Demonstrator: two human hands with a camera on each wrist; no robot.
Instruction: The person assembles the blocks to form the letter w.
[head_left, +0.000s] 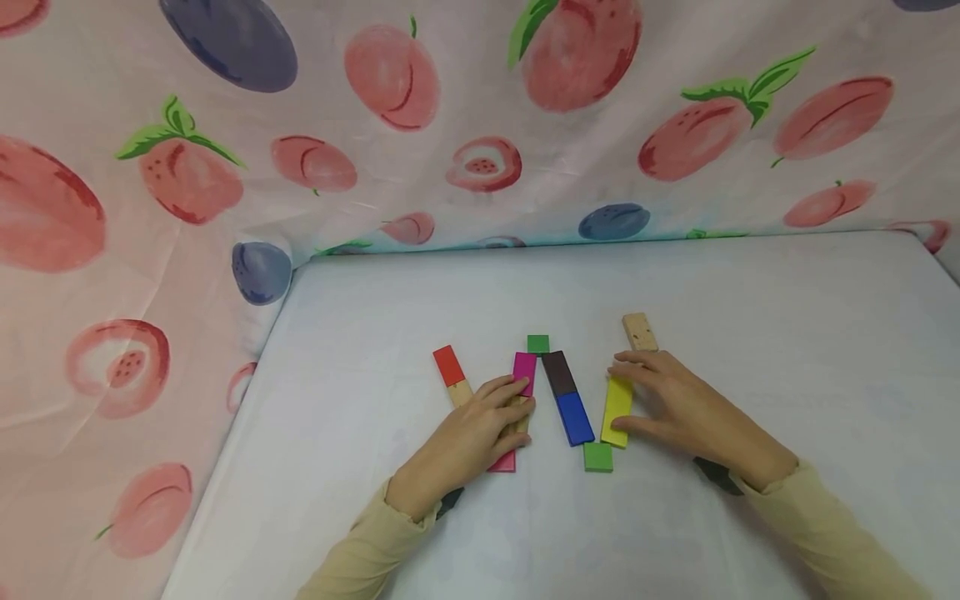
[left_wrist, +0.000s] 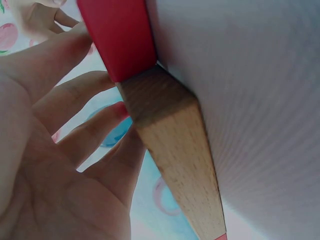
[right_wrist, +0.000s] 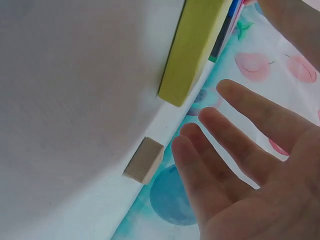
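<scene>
Small coloured wooden blocks lie in a zigzag on the white table. My left hand (head_left: 468, 433) lies across the left part, its fingertips at a magenta block (head_left: 525, 371) and a plain wood block (left_wrist: 177, 165), with a pink-red block (head_left: 504, 462) partly covered below. My right hand (head_left: 690, 408) hovers over the right side of a yellow block (head_left: 618, 412); its fingers look extended in the right wrist view, and whether they touch it is unclear. Between the hands a dark brown block (head_left: 558, 372) meets a blue block (head_left: 575, 419) end to end.
A red block (head_left: 449, 365) and another wood block (head_left: 460, 393) slant at the left. Green blocks stand at the top (head_left: 537, 343) and bottom (head_left: 598, 457) of the zigzag. A speckled wood block (head_left: 640, 332) lies beyond my right hand. Fruit-patterned cloth (head_left: 420, 167) borders the table.
</scene>
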